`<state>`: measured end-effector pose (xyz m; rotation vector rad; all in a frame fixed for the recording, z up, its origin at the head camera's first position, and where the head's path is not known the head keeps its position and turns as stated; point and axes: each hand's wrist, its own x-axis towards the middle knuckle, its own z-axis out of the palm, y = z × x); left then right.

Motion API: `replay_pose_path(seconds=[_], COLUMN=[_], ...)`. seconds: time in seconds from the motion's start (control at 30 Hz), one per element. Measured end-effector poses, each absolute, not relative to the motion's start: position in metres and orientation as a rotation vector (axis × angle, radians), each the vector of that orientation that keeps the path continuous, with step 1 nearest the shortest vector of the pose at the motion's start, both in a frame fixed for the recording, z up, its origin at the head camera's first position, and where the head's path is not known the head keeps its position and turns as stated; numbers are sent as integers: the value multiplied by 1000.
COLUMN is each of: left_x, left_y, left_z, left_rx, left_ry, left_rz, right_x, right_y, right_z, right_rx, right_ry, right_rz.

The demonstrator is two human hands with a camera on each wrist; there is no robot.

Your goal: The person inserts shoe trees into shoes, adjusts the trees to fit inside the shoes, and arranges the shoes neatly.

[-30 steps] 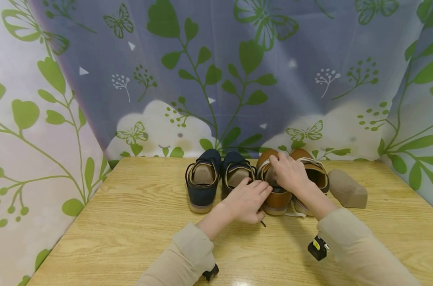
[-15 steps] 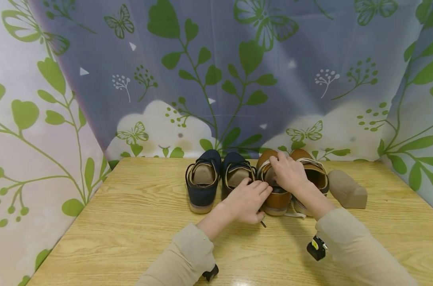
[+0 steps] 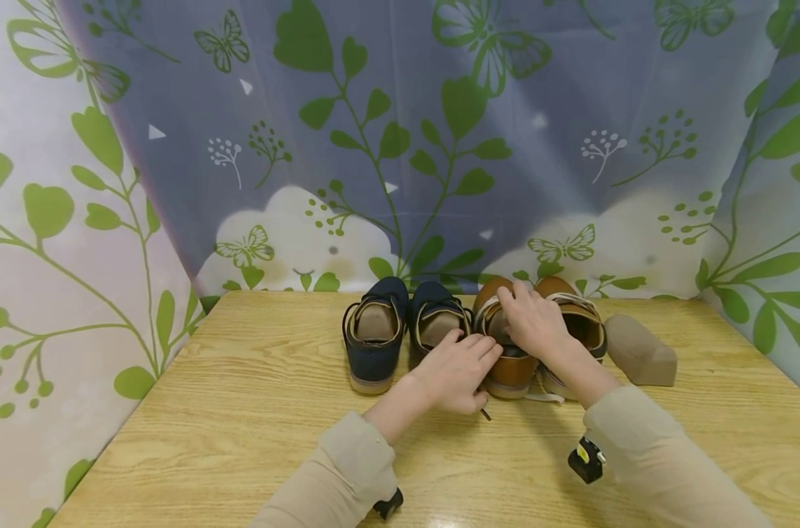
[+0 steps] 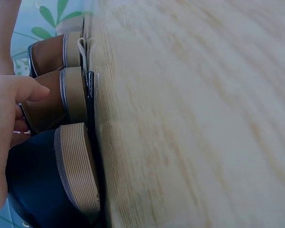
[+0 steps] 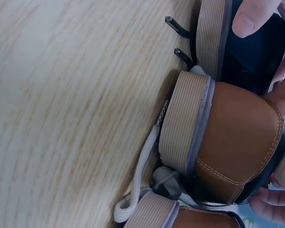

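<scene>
A brown leather shoe [image 3: 513, 370] with a striped sole stands heel toward me, a beige shoe insert [image 3: 498, 323] in its opening. My left hand [image 3: 457, 370] grips the left side of its collar; the thumb [image 4: 38, 91] stands off near the heel. With bent fingers at the front of the opening, my right hand [image 3: 537, 317] holds the same shoe, hiding part of the laces and insert. Its other brown shoe [image 3: 595, 334] is just right, opening hollow, pale laces loose. A navy shoe [image 3: 432, 299] is left of the gripped one, partly behind my left hand.
Another navy shoe [image 3: 376, 359] with a beige insert ends the row on the left. A loose beige insert [image 3: 642, 352] lies right of the shoes on the wooden table [image 3: 254, 440]. A patterned cloth [image 3: 400, 147] hangs close behind the toes.
</scene>
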<state>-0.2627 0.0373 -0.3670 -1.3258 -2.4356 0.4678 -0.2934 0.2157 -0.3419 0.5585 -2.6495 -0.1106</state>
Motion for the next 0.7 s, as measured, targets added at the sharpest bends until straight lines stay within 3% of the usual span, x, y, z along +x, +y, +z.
replay_pose_path(seconds=[0.7], left_x=[-264], left_y=[36], left_z=[-367], left_rx=[-1339], left_ry=[-2426], left_rz=[443], right_x=[-290], right_y=[228], right_z=[-339], right_rx=[621], right_ry=[-2675], right_rz=[85])
